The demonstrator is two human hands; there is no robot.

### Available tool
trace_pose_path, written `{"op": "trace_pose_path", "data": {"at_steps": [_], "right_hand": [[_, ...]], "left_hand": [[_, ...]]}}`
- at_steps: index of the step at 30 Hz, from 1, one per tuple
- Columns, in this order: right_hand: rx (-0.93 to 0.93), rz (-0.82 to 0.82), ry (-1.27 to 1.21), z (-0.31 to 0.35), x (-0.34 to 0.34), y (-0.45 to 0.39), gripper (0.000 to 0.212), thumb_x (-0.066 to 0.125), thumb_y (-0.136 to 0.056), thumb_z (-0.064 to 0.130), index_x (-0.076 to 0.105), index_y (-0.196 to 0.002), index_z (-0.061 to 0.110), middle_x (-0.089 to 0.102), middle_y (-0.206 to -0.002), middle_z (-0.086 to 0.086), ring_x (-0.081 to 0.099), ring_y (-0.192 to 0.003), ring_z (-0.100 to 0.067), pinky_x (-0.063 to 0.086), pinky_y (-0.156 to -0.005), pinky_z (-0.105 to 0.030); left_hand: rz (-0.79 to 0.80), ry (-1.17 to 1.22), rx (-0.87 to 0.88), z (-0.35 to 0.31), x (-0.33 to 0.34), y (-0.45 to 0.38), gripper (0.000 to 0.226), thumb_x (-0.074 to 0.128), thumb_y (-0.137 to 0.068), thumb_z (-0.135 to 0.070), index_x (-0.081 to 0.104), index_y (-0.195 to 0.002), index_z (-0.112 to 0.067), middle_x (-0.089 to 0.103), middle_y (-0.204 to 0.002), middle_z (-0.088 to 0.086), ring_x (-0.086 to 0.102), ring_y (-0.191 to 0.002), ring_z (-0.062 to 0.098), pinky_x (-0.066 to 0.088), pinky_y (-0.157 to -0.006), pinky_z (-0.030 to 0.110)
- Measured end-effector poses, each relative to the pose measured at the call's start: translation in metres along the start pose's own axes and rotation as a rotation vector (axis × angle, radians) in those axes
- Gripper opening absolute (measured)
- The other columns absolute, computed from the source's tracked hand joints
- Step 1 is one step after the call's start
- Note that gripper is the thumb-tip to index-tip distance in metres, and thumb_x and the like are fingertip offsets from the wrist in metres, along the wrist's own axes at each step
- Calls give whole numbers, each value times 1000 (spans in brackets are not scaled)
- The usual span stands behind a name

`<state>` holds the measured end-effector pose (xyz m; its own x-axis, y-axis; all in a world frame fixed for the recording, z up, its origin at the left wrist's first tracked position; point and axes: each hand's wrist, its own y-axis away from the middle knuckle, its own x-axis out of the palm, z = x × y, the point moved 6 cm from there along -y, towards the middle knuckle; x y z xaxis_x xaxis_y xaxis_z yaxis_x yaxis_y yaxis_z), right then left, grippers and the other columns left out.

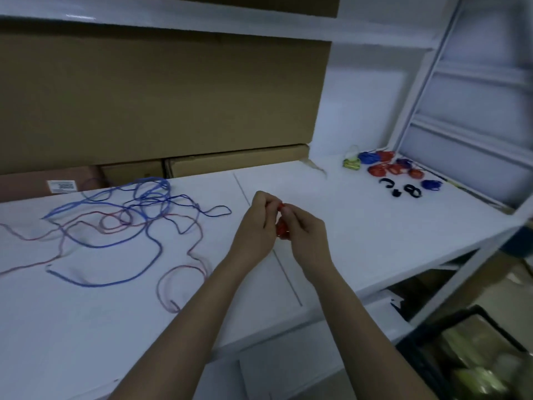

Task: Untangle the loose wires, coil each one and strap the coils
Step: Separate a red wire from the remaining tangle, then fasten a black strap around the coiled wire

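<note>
Presently I note the white desk (360, 226) carrying a tangle of blue and red wires (124, 223) at left of frame, and finished coils (386, 167) with black straps (403, 189) at upper right. At centre, my left hand (255, 226) and right hand (304, 233) both pinch a small red coil (281, 230). Risk: a slackened grip could let the coil spring open before strapping.
</note>
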<state>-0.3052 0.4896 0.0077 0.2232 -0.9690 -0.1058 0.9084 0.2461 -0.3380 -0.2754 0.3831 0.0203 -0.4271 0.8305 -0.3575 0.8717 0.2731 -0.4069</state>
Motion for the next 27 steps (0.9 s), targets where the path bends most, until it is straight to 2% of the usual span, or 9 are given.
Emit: {"op": "trace_pose_path", "data": {"at_steps": [3,6,8,12,17,19,21,23,27], "right_hand": [[78,-92,-52,-18,-52,-6,30,49,-98,14,70,-78,18,62,-62,3,58,-61,-9,55,-65,-27],[107,-207,-64,-34,-104,-16,35,50,-98,14,71,-77,33,68,-67,7,63,-66,-7,56,-68,-26],[109,-262,-17,-46,-138,-23,37,50,-98,15,69,-74,36,67,-65,6,60,-64,-8,52,-66,-26],[76,-315,105,-67,-196,-48,32,50,-98,16,69,-78,32,62,-59,12,56,-59,-4,50,-63,-24],[63,-269,258,-96,-249,-111,25,46,-99,14,69,-91,15,64,-71,0,59,-66,-14,53,-69,-36],[66,-225,311,-109,-266,-135,26,43,-100,16,69,-97,11,66,-80,-2,59,-71,-12,51,-71,-28],[54,-185,405,-120,-284,-159,29,41,-101,19,68,-103,10,66,-90,0,57,-76,-6,42,-68,-8],[51,-167,464,-127,-305,-183,33,40,-102,23,69,-106,8,66,-91,2,57,-77,-7,39,-64,-3],[145,-140,188,-149,-343,-221,28,53,-98,26,73,-89,9,71,-77,-6,68,-74,-21,56,-74,-34]], "left_hand": [[114,52,-56,-13,55,-12,14,35,-104,-21,47,-99,-15,53,-82,-9,51,-67,0,42,-62,17],[246,66,-89,-24,110,-29,19,34,-104,-24,50,-103,-12,53,-83,-4,53,-74,11,48,-71,29],[328,-8,-75,-28,145,-41,22,33,-104,-27,51,-103,-14,56,-86,-2,55,-80,14,47,-74,30],[421,-242,-27,-28,206,-68,32,27,-104,-37,52,-102,-17,61,-93,1,59,-82,17,44,-70,30],[431,-312,-34,-25,272,-116,29,25,-104,-37,46,-102,-17,62,-77,1,63,-60,17,51,-62,34],[429,-339,-44,-25,294,-138,26,26,-104,-35,45,-104,-16,61,-74,1,61,-57,16,51,-59,32],[425,-360,-50,-24,315,-160,25,27,-104,-34,45,-105,-16,60,-73,2,60,-55,17,50,-56,31],[434,-387,-35,-24,337,-179,21,29,-104,-31,44,-107,-17,61,-75,2,61,-58,16,51,-54,29],[423,-388,7,-29,370,-204,25,29,-104,-31,46,-110,-14,66,-91,12,65,-70,27,56,-64,43]]}}
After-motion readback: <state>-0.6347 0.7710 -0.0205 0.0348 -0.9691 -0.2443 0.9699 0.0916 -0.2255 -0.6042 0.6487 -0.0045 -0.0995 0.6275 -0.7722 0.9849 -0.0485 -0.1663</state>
